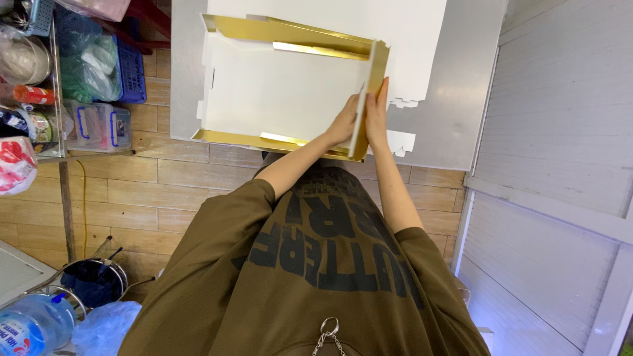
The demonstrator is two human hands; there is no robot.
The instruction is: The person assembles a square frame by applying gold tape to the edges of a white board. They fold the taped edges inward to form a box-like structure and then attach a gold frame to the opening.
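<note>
Hands, left (343, 123) and right (377, 113), grip pinched shut on gold-edged cardboard box (277, 92) wall, box empty.

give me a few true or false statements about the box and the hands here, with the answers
1. Both hands press on the same upright flap of the cardboard box. True: the left hand and the right hand sandwich the right-side flap.
2. The box is gold outside and white inside. True.
3. The box rests on the wooden floor. False: it lies on a grey table.
4. The right hand holds a pair of scissors. False: it only touches the flap.
5. A blue basket stands to the left of the table. True.
6. The box is full of items. False: its white inside shows nothing in it.
</note>
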